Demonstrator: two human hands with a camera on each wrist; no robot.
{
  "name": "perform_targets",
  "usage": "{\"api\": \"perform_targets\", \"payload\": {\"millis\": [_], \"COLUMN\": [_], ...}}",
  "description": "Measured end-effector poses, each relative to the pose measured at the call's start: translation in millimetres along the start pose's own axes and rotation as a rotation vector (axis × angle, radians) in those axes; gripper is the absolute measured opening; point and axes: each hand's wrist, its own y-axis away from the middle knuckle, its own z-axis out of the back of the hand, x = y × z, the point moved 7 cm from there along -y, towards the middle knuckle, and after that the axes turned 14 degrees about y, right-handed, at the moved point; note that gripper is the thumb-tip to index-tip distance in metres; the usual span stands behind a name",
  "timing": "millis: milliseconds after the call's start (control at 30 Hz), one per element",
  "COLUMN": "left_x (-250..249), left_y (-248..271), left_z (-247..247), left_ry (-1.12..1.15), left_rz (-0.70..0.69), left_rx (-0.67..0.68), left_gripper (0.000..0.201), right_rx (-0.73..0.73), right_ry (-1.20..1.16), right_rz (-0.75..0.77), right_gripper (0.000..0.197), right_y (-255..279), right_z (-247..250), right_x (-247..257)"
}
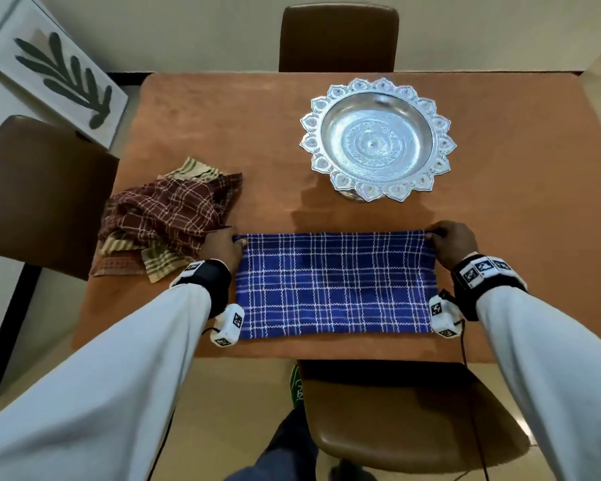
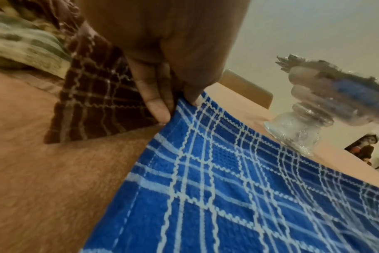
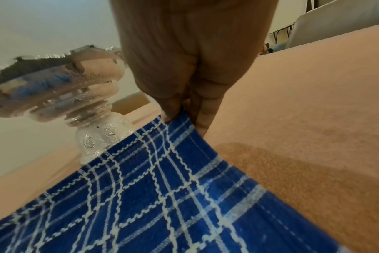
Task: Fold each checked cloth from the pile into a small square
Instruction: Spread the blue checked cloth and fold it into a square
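Observation:
A blue checked cloth (image 1: 333, 286) lies as a wide rectangle near the table's front edge. My left hand (image 1: 224, 246) pinches its far left corner, thumb and fingers closed on the fabric (image 2: 177, 102). My right hand (image 1: 448, 239) pinches the far right corner (image 3: 180, 114) the same way. The blue checked cloth (image 2: 227, 179) runs from each hand toward the wrist cameras (image 3: 154, 196). A pile of checked cloths (image 1: 167, 216), dark red on top with beige striped ones beneath, lies just left of my left hand.
A silver footed bowl (image 1: 377, 137) with a petal rim stands behind the cloth, right of centre. Brown chairs stand at the far side (image 1: 339, 36), at the left (image 1: 39, 192) and in front of the table (image 1: 396, 414). The orange-brown table (image 1: 517, 203) has bare surface at the right.

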Motion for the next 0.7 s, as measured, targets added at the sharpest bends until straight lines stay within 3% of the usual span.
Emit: {"api": "perform_targets", "payload": {"millis": [233, 333, 367, 433, 533, 600, 700], "left_x": [11.6, 1.4, -8.0, -38.0, -68.4, -59.3, -15.2], "left_y": [-20.1, -9.7, -3.5, 13.6, 49.1, 52.3, 41.0], "left_z": [-13.9, -17.4, -21.6, -45.3, -114.0, -140.0, -131.5], "left_ry": [-0.198, -0.231, -0.270, -0.381, -0.475, -0.505, -0.508], "left_rz": [0.092, 0.136, 0.093, -0.146, -0.484, -0.456, -0.298], "left_rx": [0.025, -0.032, -0.054, -0.057, 0.212, 0.327, 0.303], "left_gripper": [0.028, 0.035, 0.037, 0.043, 0.062, 0.071, 0.083], "right_rx": [0.026, -0.008, -0.048, -0.046, 0.275, 0.359, 0.321], "right_ry": [0.022, 0.248, 0.338, 0.354, 0.404, 0.511, 0.550], "right_rz": [-0.023, -0.047, -0.013, 0.163, 0.506, 0.591, 0.498], "right_gripper": [0.021, 0.040, 0.044, 0.048, 0.067, 0.074, 0.084], "right_y": [-17.5, -7.1, 3.2, 29.9, 75.5, 82.2, 61.0], "right_z": [-19.4, -23.4, -25.4, -41.4, -103.3, -129.3, -130.3], "right_x": [-1.5, 13.8, 27.8, 67.2, 119.2, 126.3, 91.5]}}
